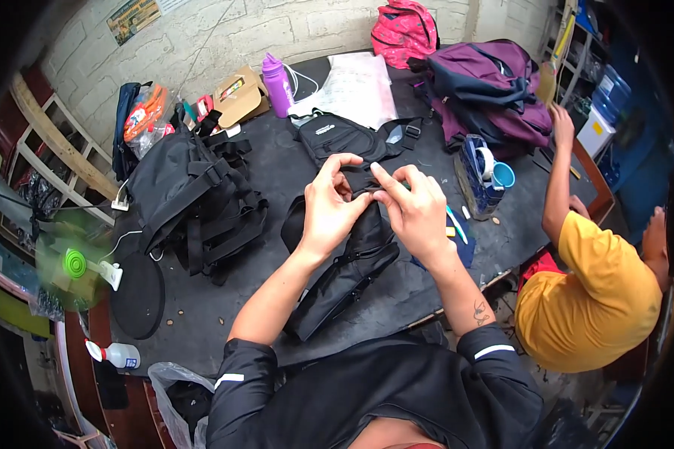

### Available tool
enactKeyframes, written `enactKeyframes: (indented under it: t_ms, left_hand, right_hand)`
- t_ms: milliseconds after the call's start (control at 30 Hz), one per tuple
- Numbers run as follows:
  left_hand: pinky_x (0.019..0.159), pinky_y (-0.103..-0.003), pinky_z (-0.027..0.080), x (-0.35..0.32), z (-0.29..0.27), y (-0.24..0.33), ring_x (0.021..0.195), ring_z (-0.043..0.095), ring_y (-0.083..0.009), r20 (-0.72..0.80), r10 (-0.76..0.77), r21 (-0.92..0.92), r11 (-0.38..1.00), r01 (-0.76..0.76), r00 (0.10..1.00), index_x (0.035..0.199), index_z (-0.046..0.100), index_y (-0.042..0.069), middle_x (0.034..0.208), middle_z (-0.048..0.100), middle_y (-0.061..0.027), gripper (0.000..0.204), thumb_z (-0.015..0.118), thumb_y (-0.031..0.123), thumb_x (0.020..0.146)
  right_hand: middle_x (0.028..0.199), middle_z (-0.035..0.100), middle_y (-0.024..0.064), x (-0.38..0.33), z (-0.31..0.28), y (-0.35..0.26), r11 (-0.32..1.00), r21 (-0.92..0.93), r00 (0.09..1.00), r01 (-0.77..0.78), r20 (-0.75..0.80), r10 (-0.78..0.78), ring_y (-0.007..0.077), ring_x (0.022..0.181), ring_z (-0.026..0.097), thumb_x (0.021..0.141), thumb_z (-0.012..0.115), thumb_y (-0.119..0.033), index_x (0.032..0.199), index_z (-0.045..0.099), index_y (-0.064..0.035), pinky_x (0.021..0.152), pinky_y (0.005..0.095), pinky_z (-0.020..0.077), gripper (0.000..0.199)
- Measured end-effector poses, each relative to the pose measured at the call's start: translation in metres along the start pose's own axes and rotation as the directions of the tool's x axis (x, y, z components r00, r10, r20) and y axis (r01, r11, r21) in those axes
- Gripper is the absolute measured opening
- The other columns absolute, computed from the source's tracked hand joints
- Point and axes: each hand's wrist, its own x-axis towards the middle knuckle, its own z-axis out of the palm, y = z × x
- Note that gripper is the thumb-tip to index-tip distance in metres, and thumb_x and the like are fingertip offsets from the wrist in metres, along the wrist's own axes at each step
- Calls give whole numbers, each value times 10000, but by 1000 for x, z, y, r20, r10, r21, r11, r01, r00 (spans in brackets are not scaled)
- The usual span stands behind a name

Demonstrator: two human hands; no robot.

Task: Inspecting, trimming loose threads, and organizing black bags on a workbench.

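Observation:
Both of my hands meet above a black bag [344, 277] with zippers, which lies on the dark table in front of me. My left hand [331, 209] is closed, thumb and fingers bent in a pinch. Opposite it, my right hand [413, 208] pinches too, its thumb close to the left thumb. Something small and dark shows between the fingertips; it is too small to name. Just beyond my hands lies a smaller black bag [329, 137] with a strap and buckle [412, 132].
A black backpack [180, 194] with straps lies left, near a spinning green fan [75, 262] and a spray bottle [114, 354]. Farther back stand a purple bottle [275, 86], papers [356, 82] and a purple backpack [487, 93]. A tape dispenser [475, 183] and a person in yellow [599, 292] are right.

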Motion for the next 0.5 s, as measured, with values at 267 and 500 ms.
enactKeyframes:
  t_ms: [267, 500]
  left_hand:
    - [500, -161, 286, 0, -1, -4, 557, 397, 18, 25, -6, -50, 999, 8, 1000, 1107, 579, 50, 626, 495, 76, 471, 772, -5, 682]
    - [532, -185, 357, 0, 0, -14, 579, 425, -6, 67, 56, -110, 993, -48, 996, 990, 630, 22, 658, 524, 52, 299, 760, 17, 721]
  right_hand:
    - [824, 520, 4, -6, 15, 13, 609, 678, 911, -412, 288, 296, 117, 616, 464, 928, 598, -241, 1245, 587, -91, 561, 274, 375, 351]
    - [865, 493, -34, -8, 29, 30, -92, 817, 748, -570, 561, 355, 35, 687, 437, 943, 608, -250, 1289, 490, -10, 621, 193, 380, 437]
